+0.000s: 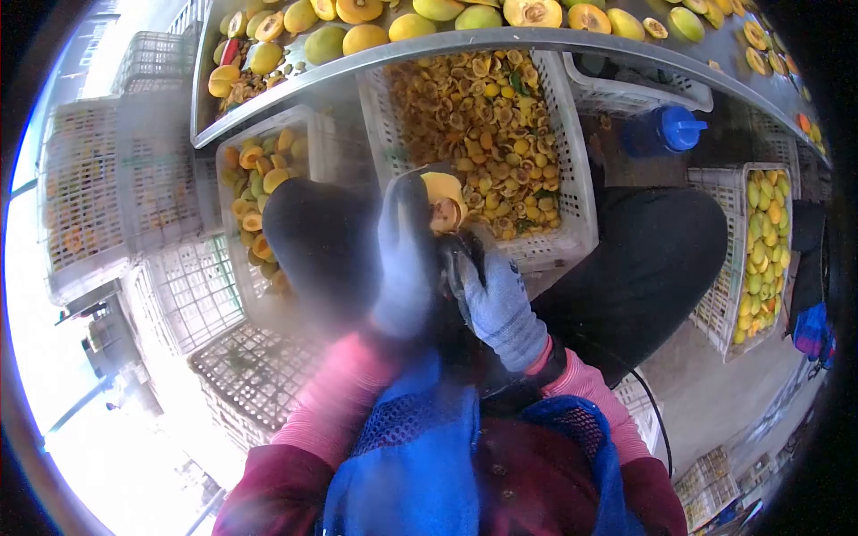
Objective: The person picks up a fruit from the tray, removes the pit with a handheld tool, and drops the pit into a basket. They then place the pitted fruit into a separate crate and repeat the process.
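Observation:
My left hand [402,246], in a blue-grey glove with dark coating, is closed round a cut yellow fruit half [444,201]. The fruit looks peach-like, and its brownish hollow faces up. Just below it is my right hand [494,299], gloved the same way, with its fingers curled in near the fruit's lower edge. Whatever those dark fingers hold is hidden from me. Both hands are between my knees, over the near side of a white crate [581,192] full of cut fruit scraps [483,134].
A metal table [527,37] with fruit halves crosses ahead. Left of my knee stands a crate of fruit pieces [253,201]. A blue jug [666,131] is beyond my right knee, with a crate of yellow-green fruit [761,255] farther right. Stacked crates [85,179] rise at left.

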### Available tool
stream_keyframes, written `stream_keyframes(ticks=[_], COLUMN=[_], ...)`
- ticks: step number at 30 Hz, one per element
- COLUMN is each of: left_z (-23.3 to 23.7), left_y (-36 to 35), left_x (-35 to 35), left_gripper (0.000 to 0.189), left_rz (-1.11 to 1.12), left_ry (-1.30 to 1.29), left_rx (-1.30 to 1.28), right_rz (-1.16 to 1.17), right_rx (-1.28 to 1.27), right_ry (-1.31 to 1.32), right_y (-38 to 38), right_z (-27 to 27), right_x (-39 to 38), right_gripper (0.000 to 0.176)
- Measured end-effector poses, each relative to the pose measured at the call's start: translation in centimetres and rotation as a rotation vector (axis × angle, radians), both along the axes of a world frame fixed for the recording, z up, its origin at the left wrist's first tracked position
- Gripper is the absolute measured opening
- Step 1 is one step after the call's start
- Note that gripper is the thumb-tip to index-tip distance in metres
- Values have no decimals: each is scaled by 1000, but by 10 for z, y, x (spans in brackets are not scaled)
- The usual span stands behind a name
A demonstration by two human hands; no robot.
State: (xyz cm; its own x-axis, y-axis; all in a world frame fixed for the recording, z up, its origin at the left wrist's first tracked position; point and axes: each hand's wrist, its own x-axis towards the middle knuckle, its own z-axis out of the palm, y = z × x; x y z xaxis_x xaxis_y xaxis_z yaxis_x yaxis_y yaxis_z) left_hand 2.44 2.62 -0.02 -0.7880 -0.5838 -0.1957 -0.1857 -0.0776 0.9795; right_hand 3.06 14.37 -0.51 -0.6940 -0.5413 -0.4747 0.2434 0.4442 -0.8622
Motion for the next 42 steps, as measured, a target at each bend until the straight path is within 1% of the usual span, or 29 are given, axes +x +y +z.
stream_keyframes(ticks=[2,4,7,10,11,12,14,16,18,19,22,23,25,27,29,30,31,32,34,36,38,40,42], left_z=[-3,4,7,3,0,1,6,9,9,1,5,-2,-7,-28,-13,-9,-25,-25,-4,-29,-4,-1,-3], left_y=[-1,3,10,8,8,7,5,9,9,7,-6,-6,-17,-34,-13,0,2,5,13,8,14,14,13], left_x=[3,5,0,5,6,7,6,3,2,-1,6,5,4,6,5,3,5,0,0,3,-2,-4,-2], left_gripper=[37,39,37,34,30,30,29,29,28,28,28,26,26,25,24,24,23,23,23,20,19,19,19], left_rz=[-20,-56,-27,-59,-63,-79,-105,-73,-76,-156,-267,-187,-370,-521,-260,-131,-84,-26,27,-12,44,21,-1], left_ry=[3,34,81,92,140,113,60,33,-8,147,-69,-165,-268,-290,-132,-52,55,151,79,215,168,176,159], left_rx=[-10,-67,-70,-118,-75,-60,-33,35,80,-271,89,117,-52,39,49,54,-104,-271,119,-307,57,46,46], right_rz=[-130,-217,-281,-209,-194,-179,-138,-94,-109,-115,-113,-66,4,24,-39,-103,-160,-220,-327,-312,-288,-259,-263], right_rx=[-5,-21,-200,-194,-240,-288,-292,-203,-137,-106,-171,-179,-186,-175,-175,-182,-191,-201,-226,-237,-211,-144,-234], right_ry=[93,486,661,353,256,159,17,-64,163,279,-171,-72,135,351,393,324,279,234,183,233,293,367,191], right_y=[-2,-3,-7,-2,0,0,2,5,6,6,8,11,16,17,12,6,1,-3,-5,-5,-6,-6,-5], right_z=[-10,-10,-6,-1,-3,-5,-11,-17,-22,-24,-36,-40,-49,-54,-53,-50,-42,-33,-11,-9,-11,-18,-18], right_x=[12,18,7,9,8,6,3,4,7,8,8,11,14,18,21,24,24,23,17,15,16,19,15], right_gripper=[38,39,38,37,36,35,34,33,34,35,36,37,37,38,39,39,39,39,39,39,39,39,40])
